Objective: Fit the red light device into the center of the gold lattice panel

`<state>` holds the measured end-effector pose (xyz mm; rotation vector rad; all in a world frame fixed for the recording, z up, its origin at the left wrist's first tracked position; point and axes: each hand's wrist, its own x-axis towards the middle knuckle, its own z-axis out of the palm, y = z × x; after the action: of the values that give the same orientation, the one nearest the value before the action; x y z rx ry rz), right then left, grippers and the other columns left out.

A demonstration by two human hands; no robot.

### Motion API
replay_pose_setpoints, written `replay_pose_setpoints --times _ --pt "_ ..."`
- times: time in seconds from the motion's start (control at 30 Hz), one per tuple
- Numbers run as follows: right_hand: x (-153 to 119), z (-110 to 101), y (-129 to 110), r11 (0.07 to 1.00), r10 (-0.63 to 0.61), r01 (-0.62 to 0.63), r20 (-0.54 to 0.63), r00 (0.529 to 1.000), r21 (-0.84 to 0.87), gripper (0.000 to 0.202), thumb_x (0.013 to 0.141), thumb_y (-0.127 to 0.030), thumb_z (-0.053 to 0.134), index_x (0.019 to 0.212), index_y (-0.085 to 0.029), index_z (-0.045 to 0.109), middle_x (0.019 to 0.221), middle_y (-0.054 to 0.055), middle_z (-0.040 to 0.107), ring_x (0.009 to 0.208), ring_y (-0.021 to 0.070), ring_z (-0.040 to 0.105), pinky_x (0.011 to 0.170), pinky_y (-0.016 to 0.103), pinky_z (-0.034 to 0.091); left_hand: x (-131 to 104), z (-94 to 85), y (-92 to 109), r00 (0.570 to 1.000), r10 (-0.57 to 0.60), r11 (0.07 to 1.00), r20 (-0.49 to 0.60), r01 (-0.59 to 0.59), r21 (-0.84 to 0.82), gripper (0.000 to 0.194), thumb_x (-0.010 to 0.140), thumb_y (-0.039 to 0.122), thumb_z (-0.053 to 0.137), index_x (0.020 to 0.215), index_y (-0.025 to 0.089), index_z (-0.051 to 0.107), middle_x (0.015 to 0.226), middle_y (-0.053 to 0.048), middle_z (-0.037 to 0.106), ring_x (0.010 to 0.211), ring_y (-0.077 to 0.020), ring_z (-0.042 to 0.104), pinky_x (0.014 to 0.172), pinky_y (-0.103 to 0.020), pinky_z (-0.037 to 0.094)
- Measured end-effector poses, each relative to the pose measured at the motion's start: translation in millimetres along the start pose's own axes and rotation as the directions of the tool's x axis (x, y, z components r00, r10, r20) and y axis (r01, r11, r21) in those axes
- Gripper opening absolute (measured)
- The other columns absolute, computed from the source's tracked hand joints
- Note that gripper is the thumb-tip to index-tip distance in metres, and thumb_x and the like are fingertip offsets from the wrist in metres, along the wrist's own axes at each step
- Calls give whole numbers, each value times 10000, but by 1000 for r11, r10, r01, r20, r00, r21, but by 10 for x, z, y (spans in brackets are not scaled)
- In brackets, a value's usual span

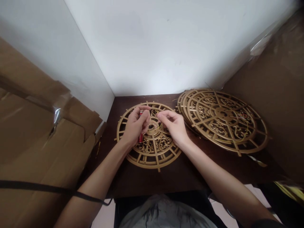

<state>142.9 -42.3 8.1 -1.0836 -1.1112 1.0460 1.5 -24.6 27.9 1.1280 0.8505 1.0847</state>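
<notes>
In front of me a round gold openwork panel (158,164) with scrolls and a ringed centre lies flat on the dark table. My left hand (136,123) is over its left half, fingers curled round a slim red stick-like thing (141,138) with a dark lower end; its kind cannot be made out. Over the right half, my right hand (175,126) is closed in a pinch, thumb against fingertips. A thin yellow wire (157,128) runs near the panel's centre towards those fingers. Whether its end is between them is too small to tell.
To the right stands a stack of similar gold round panels (225,114), thin wires on the top one. A small brush-like tool (258,162) pokes out below. Cardboard (35,152) flanks the left, brown wrapped material (273,95) the right. A white wall (152,47) closes the back.
</notes>
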Motion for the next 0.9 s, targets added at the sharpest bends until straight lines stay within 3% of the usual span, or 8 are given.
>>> replay_pose_setpoints --times 0.1,0.23,0.6,0.9 --pt "-11 6 -15 998 -28 28 8 1000 -62 124 743 -304 675 731 -180 677 694 -1 650 636 115 553 623 259 446 -10 2 -4 997 50 989 -61 -41 140 201 764 333 652 883 192 574 503 84 361 363 -31 267 343 -183 192" --pt "-22 12 -28 993 -61 64 35 998 -102 128 766 -300 656 746 -175 673 716 6 652 653 122 555 617 257 437 -1 2 -16 987 120 961 -103 -90 261 178 730 313 685 756 170 583 527 58 458 373 -30 316 363 -195 231" --pt "-26 17 -38 978 -102 109 49 994 -178 124 768 -275 649 773 -159 694 669 -3 649 593 107 534 585 243 428 11 -36 -51 978 201 915 -60 -165 369 173 735 307 679 720 161 588 502 57 455 409 -45 348 398 -191 260" --pt "-28 12 -48 978 -95 104 57 994 -180 100 774 -237 641 759 -152 690 641 -13 630 569 93 514 567 234 412 13 -30 -60 977 203 921 -72 -165 352 178 747 321 669 738 164 586 499 57 457 405 -48 345 398 -194 257"
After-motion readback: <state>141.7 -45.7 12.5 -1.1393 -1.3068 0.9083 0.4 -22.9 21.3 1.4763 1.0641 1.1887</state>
